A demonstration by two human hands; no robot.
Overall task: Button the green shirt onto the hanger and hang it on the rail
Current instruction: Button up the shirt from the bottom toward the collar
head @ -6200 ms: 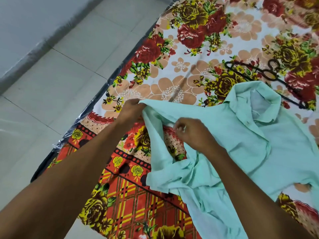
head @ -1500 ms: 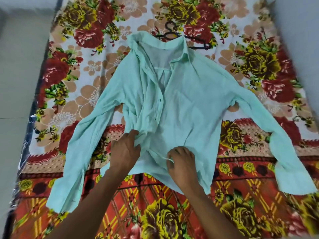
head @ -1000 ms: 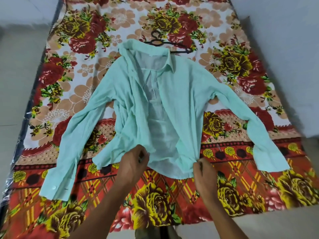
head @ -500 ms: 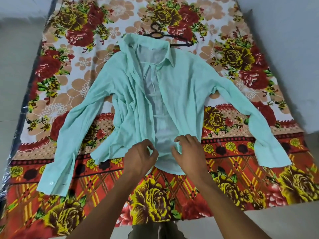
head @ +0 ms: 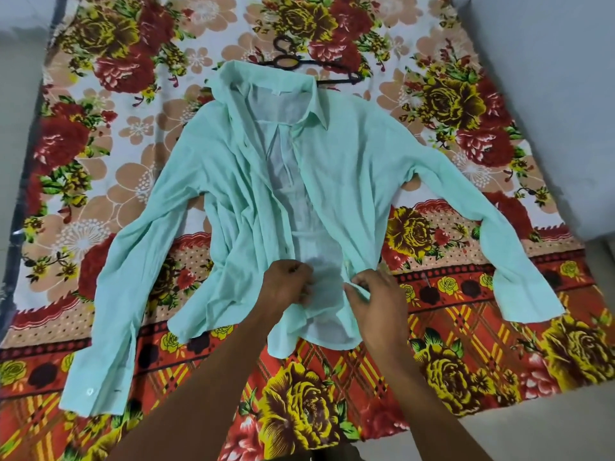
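The green shirt (head: 349,168) lies face up on the flowered bedsheet, sleeves spread to both sides, its front open down the middle. A black hanger (head: 293,63) lies flat just beyond the collar, partly under it. My left hand (head: 286,287) pinches the left front edge near the hem. My right hand (head: 376,304) pinches the right front edge, with a small fold of cloth between its fingers. The two edges sit a short gap apart between my hands.
The flowered sheet (head: 466,344) covers a low mattress. Tiled floor (head: 16,78) runs along the left side and a pale wall (head: 565,94) rises on the right. No rail is in view.
The shirt was turned and spread flat with both sleeves out. In the last half second my hands moved slightly up the front and each took hold of one front edge.
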